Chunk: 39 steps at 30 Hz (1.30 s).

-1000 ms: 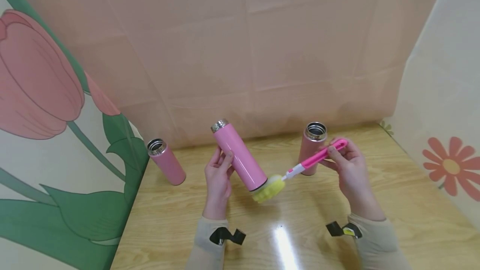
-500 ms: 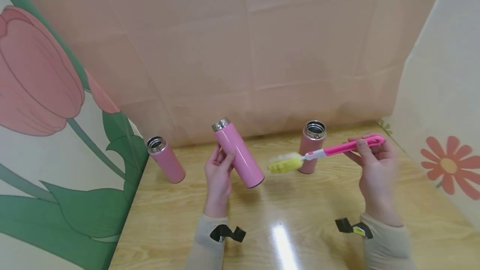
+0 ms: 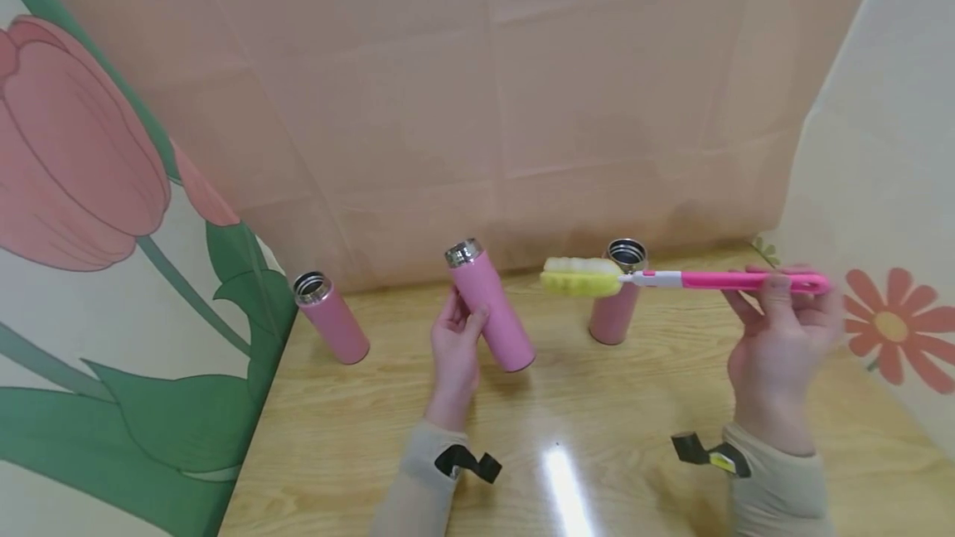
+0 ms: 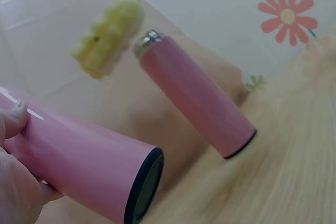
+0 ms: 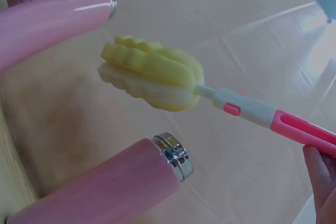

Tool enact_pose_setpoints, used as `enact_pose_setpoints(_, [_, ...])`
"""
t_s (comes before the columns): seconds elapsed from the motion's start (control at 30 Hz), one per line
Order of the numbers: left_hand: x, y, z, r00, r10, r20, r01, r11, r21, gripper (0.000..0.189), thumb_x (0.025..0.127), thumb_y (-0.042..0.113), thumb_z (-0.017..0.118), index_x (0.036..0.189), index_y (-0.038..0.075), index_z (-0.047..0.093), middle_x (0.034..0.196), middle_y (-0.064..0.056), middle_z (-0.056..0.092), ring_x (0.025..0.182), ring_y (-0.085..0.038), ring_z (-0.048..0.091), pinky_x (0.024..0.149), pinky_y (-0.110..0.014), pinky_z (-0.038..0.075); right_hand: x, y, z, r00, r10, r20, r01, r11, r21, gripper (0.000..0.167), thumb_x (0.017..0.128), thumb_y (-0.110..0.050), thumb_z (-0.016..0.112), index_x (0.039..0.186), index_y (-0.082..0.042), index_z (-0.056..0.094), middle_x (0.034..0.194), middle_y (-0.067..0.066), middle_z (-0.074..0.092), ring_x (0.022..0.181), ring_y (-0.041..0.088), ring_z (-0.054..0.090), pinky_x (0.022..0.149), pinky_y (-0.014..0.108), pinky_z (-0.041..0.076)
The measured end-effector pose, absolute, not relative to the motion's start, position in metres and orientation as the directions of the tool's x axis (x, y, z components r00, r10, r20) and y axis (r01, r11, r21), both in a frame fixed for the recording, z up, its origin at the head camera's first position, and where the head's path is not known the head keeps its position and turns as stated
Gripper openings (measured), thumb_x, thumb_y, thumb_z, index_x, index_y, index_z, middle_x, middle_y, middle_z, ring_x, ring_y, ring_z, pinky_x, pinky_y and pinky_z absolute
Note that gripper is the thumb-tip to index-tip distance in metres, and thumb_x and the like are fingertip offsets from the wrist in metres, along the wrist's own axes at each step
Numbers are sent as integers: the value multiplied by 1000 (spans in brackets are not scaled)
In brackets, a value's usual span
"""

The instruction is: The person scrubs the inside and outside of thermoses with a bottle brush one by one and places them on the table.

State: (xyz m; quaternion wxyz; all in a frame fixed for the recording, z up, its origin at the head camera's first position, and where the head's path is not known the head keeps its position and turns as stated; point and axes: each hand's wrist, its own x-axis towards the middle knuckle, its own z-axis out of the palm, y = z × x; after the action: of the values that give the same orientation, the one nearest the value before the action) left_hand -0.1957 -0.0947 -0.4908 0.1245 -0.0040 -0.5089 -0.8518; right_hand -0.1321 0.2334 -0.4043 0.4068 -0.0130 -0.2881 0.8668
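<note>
My left hand (image 3: pixel 456 359) grips a pink metal bottle (image 3: pixel 492 313) around its middle, tilted with its silver neck up and to the left. The dark base of this bottle (image 4: pixel 146 184) shows in the left wrist view. In my right hand (image 3: pixel 783 355) is a bottle brush, pinched by its pink handle (image 3: pixel 734 280) and held level. Its yellow and white sponge head (image 3: pixel 582 278) points left and overlaps a second pink bottle (image 3: pixel 616 313) in the head view. That bottle stands open-topped on the table, and in the right wrist view the sponge is just above its silver neck (image 5: pixel 176 156).
A third pink bottle (image 3: pixel 332 317), open at the top, stands at the left of the wooden table (image 3: pixel 336 454). A plain pinkish cloth (image 3: pixel 388 106) hangs behind, with flower-printed panels (image 3: pixel 895 189) at both sides.
My right hand has drawn the brush away from the held bottle's base, up and to the right, turning it level. My left hand has shifted slightly right with its bottle, now more upright.
</note>
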Motion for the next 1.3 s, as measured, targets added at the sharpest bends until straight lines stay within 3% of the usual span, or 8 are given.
enact_pose_setpoints(0.4, [-215, -68, -511, -984, -124, 125, 159, -323, 933, 77, 92, -17, 71, 161, 5, 45, 162, -10, 49, 149, -27, 47, 118, -37, 44, -133, 228, -399, -562, 797, 220, -792, -442, -422, 25, 92, 6, 78, 107, 12, 59, 98, 27, 60, 93, 41, 72, 76, 51, 60])
enact_pose_setpoints(0.67, [-234, -60, -525, -984, -85, 156, 172, -245, 954, 76, 91, -16, 71, 160, 5, 46, 163, -12, 48, 148, -28, 47, 120, -40, 42, -136, 229, -402, -545, 810, 217, -804, -431, -410, 23, 94, 5, 77, 109, 10, 59, 97, 26, 59, 91, 40, 71, 78, 51, 60])
enact_pose_setpoints(1.07, [-241, -57, -534, -988, -75, 135, 150, -266, 952, 77, 90, -17, 72, 159, 8, 49, 162, -10, 50, 149, -27, 48, 119, -40, 44, -136, 228, -402, -553, 808, 206, -799, -443, -407, 23, 94, 5, 77, 108, 10, 59, 96, 25, 58, 91, 40, 71, 78, 52, 59])
enact_pose_setpoints(1.3, [-242, -59, -541, -983, -75, 169, 183, -271, 945, 78, 87, -19, 74, 158, 5, 51, 161, -14, 50, 149, -29, 47, 120, -41, 42, -137, 229, -403, -545, 808, 224, -808, -435, -398, 25, 93, 3, 77, 108, 11, 58, 95, 26, 59, 90, 40, 72, 77, 51, 60])
